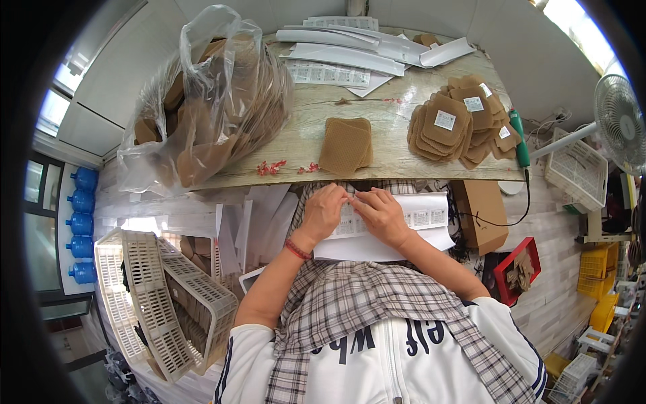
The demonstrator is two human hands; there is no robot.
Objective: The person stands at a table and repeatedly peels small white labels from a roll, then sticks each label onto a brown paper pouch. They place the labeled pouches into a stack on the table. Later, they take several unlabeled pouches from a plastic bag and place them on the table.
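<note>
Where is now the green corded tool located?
In the head view, the green tool is at the right edge of the table, beside the brown pieces with white labels.

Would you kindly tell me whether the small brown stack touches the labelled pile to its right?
Apart: the head view shows a strip of bare tabletop between the small brown stack and the labelled pile.

Left grip (324,212), right grip (381,214) over label sheet (428,217), brown pads (344,145)
</note>
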